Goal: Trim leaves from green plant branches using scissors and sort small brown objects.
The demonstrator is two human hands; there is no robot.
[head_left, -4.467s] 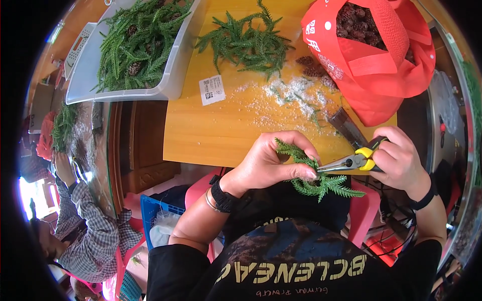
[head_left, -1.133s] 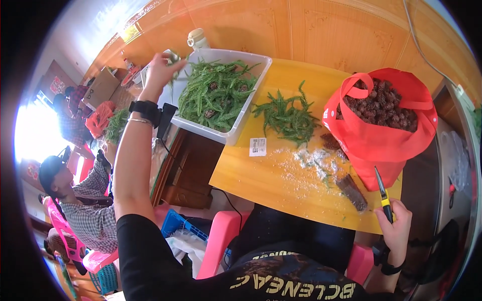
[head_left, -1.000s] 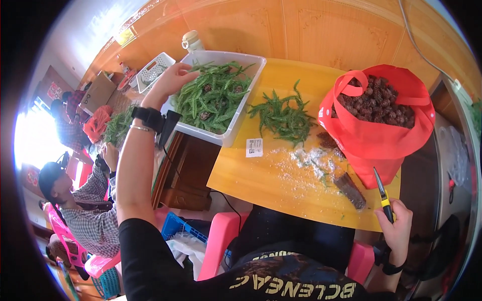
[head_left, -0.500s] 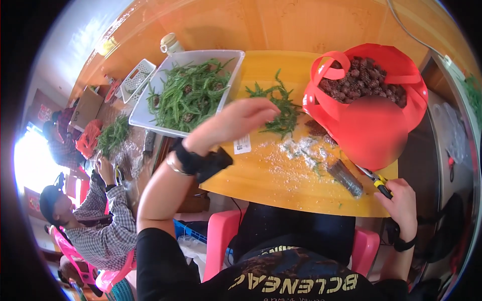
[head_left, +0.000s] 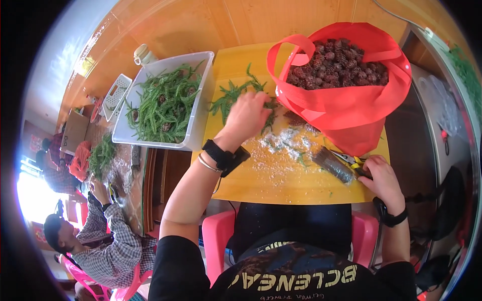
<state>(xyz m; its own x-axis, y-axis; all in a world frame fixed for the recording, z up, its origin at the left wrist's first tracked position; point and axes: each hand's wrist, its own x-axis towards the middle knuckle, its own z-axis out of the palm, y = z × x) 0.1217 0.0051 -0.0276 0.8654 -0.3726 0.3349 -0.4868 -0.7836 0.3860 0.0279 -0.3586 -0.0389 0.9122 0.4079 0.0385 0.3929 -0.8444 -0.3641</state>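
My left hand [head_left: 247, 116] is over a small pile of green pine sprigs [head_left: 230, 94] on the yellow table. Its fingers are bent down and closed among the sprigs, and what lies between them is hidden. At the table's right front edge, my right hand [head_left: 383, 176] is closed round the yellow-and-black handles of pliers [head_left: 346, 157], whose metal jaws point left. A bundle of thin dark wires [head_left: 334, 166] in clear wrapping lies beside the pliers. White flakes [head_left: 286, 141] are scattered in the middle, and loose pinecones [head_left: 294, 119] lie behind them, by the bag.
A red bag [head_left: 351, 103] full of pinecones stands at the back right. A clear plastic bin [head_left: 193, 125] of green sprigs with a few cones is on the left, with a lidded jar [head_left: 144, 54] behind it. A co-worker [head_left: 108, 236] sits farther left at another table.
My left hand has gone from above the bin's right side down to the sprigs. My right hand keeps the pliers, now closer beside the wire bundle. The whole view has shifted somewhat.
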